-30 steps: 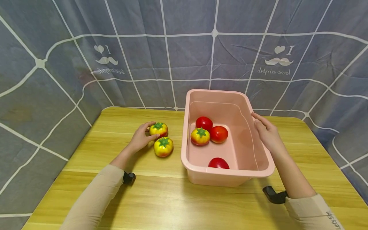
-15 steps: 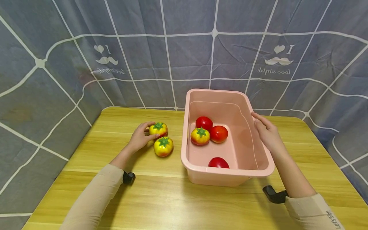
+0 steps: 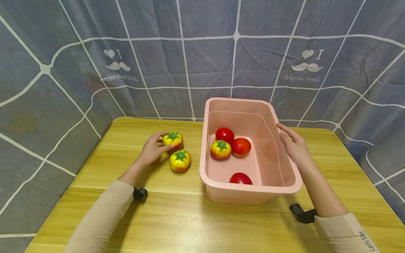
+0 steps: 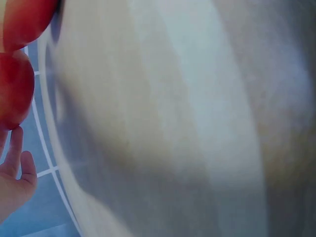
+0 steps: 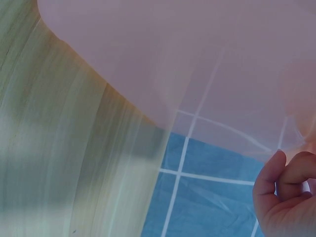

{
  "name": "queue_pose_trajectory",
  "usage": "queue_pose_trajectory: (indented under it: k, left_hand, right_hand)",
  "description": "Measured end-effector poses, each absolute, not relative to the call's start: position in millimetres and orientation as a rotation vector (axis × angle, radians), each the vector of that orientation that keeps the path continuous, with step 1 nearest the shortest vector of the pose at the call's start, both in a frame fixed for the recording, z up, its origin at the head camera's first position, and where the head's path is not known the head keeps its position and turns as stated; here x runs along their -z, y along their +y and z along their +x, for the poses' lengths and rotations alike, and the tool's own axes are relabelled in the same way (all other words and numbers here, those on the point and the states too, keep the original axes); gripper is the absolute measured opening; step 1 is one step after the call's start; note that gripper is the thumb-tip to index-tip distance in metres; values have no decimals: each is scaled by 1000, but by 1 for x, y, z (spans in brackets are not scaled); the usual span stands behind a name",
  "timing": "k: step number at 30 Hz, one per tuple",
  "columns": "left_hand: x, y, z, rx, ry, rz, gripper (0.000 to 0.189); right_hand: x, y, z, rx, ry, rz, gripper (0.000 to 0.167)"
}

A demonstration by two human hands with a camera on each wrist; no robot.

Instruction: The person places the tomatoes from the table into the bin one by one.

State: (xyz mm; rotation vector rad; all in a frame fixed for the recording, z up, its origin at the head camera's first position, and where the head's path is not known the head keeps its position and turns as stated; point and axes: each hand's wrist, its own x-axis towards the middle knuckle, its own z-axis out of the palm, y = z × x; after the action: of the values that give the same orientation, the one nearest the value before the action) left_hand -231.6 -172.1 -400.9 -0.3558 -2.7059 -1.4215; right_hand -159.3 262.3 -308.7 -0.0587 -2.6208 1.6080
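Observation:
In the head view my left hand (image 3: 151, 151) grips a yellow-and-red toy tomato (image 3: 176, 143) with a green leaf top, thumb on the near side and fingers behind. A similar tomato (image 3: 180, 165) sits on the table just in front of it. The left wrist view catches red sides of two tomatoes, with fingertips touching the lower tomato (image 4: 15, 91). My right hand (image 3: 295, 144) holds the right rim of a pink plastic bin (image 3: 240, 195). Inside lie a yellow tomato (image 3: 220, 151) and several red round ones, including a red one (image 3: 241, 147) beside it.
The wooden table (image 3: 177, 221) carries the bin right of centre. A grey-blue curtain (image 3: 209, 56) with white lines rises behind the table and along both sides. Black wrist devices sit at both cuffs, such as the right wrist device (image 3: 303, 214).
My left hand has shifted slightly left and away from me with the far tomato, widening its distance from the nearer one. My right hand and the bin stay put.

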Motion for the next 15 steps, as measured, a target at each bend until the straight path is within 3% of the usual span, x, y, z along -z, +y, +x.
queue_pose_trajectory:
  k: [15]
  left_hand:
    - [378,-173,-230,1422,-2641,-379,55]
  right_hand:
    - [309,263,-160,-1589,-2626,-58,54]
